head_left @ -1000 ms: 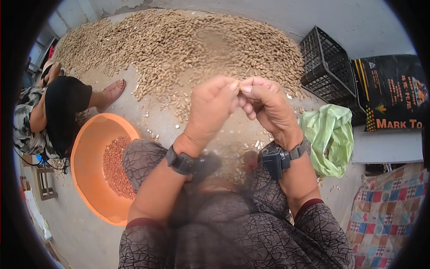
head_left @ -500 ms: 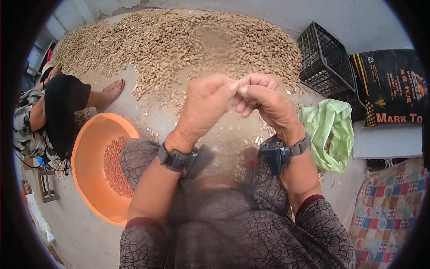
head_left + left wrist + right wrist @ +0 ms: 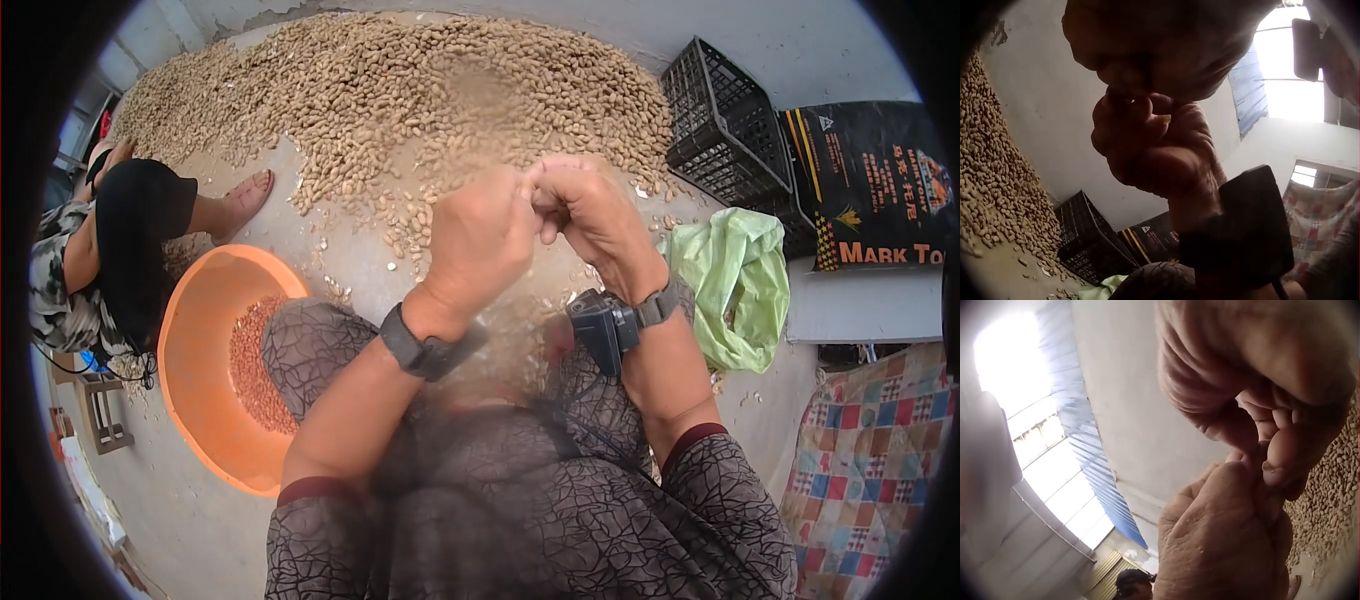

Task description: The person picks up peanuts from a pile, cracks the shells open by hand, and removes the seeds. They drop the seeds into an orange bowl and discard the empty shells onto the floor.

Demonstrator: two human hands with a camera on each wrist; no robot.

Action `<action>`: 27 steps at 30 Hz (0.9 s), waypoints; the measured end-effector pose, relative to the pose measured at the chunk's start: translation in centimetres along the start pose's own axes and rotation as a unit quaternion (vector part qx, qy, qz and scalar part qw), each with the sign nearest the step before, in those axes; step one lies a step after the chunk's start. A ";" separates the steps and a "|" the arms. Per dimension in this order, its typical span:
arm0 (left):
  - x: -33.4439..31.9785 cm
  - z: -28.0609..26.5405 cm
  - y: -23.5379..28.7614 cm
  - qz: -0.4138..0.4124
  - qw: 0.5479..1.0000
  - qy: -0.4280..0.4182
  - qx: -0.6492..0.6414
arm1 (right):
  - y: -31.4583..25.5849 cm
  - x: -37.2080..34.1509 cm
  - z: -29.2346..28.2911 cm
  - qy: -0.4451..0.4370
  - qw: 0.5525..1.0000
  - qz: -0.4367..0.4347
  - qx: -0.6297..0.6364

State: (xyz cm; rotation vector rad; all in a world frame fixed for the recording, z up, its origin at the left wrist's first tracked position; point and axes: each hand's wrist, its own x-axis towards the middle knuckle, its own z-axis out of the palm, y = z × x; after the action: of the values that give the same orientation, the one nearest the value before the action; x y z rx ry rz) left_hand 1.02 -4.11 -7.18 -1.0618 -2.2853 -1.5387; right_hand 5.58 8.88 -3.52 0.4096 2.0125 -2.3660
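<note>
Both hands meet at the fingertips in front of the peanut pile (image 3: 370,100) in the head view. My left hand (image 3: 478,235) has its thumb and fingers pressed together, its back mostly toward the head camera. Against it, the curled fingers and thumb of my right hand (image 3: 598,215) pinch at the same spot. The peanut between them is hidden by the fingers now. Seen from the right wrist, the right fingertips (image 3: 1279,459) touch the left hand (image 3: 1222,531). An orange basin (image 3: 195,375) with shelled red peanut kernels (image 3: 258,365) stands beside the left knee.
A black plastic crate (image 3: 725,125), a green bag (image 3: 745,280) and a black printed sack (image 3: 870,185) are at the right. Another person's leg and sandaled foot (image 3: 245,203) show at the left. Bits of shell lie on the floor. A patchwork cloth (image 3: 865,475) hangs lower right.
The hands stay together at the fingertips. My left hand has turned so its back now covers the thumb and the small tan peanut that showed earlier.
</note>
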 end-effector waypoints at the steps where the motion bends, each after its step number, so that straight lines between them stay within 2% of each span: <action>1: -0.1 0.1 0.0 0.000 1.000 -0.001 0.000 | 0.1 0.1 0.2 0.010 1.000 -0.009 0.004; 9: 0.5 -0.5 0.3 0.039 0.998 0.016 0.048 | 1.9 1.0 0.5 -0.003 1.000 0.000 0.021; 10: 0.7 -0.6 -0.1 0.039 0.998 0.020 0.050 | 1.7 0.9 0.7 -0.001 0.998 0.002 0.058; 12: 0.8 -0.7 -0.5 -0.059 0.997 0.010 -0.041 | 1.0 0.5 1.0 -0.001 0.996 0.002 0.093; 13: 0.8 -0.7 -0.4 -0.059 0.997 0.012 -0.041 | 0.1 0.1 1.2 0.000 0.997 0.009 0.079; 15: 0.6 -0.7 0.0 -0.105 0.975 0.010 -0.198 | -0.2 0.0 1.4 0.001 0.998 0.014 0.064; 18: 0.4 -0.8 0.0 -0.133 0.961 0.009 -0.242 | 0.3 0.1 1.3 -0.024 0.999 -0.009 0.022; 21: 0.3 -0.9 -0.1 -0.179 0.937 0.006 -0.299 | 0.6 0.3 1.5 -0.012 1.000 -0.017 0.020; 27: 0.0 -1.0 0.3 -0.200 0.914 0.039 -0.350 | 1.9 0.7 2.1 0.012 0.996 -0.088 -0.004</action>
State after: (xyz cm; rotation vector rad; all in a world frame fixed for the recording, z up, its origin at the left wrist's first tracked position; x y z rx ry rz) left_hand 0.98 -4.87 -6.51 -0.6311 -2.0035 -2.6331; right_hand 4.85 6.62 -5.15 0.2726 2.1515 -2.4621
